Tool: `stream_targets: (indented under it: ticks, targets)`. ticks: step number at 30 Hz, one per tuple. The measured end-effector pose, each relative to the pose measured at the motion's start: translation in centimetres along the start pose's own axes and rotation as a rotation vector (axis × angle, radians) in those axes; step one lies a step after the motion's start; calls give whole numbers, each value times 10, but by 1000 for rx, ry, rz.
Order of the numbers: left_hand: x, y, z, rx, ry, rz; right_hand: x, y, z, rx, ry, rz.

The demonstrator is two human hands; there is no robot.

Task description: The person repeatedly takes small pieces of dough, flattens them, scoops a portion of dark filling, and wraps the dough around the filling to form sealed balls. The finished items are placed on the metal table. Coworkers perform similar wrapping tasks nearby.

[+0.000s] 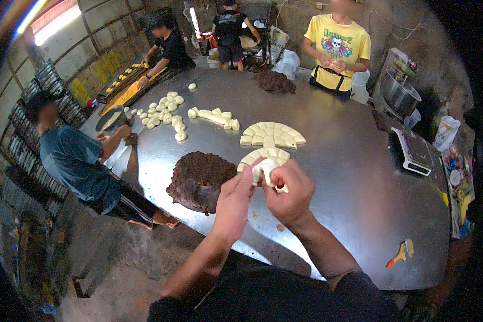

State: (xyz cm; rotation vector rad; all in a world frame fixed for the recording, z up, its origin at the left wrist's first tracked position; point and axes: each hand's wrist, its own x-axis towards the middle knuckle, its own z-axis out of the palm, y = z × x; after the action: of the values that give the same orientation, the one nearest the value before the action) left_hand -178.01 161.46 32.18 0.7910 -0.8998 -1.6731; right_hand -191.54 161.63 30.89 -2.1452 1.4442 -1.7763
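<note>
Both hands are raised above the near side of a metal tabletop (346, 201), with a soft piece of white dough (267, 166) between them. My left hand (234, 201) grips the dough's left side, its thumb up along it. Curled fingers of my right hand (290, 187) pinch the other side; what they cover is hidden. Just beyond lies a fan of cut dough pieces (265, 154), partly behind my hands. A larger fan of dough pieces (271, 135) sits past it. Left of my left hand is a big mound of dark brown filling (201, 181).
Dough balls (165, 108) and a short dough row (213, 116) lie farther off, with another dark mound (274, 81). At right are a digital scale (412, 151), a paintbrush (401, 252) and a mixer (400, 90). Several people stand around, one (76, 157) at the left edge.
</note>
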Motion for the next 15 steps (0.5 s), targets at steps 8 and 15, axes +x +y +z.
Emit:
stream_targets:
  ticks: [8,15]
  targets:
    - [1,0,-10,-6,223,154,-2,-18,4,177,-40,-39]
    - [5,-9,-14,128,100,182,5,-8,2,8,-67,-260]
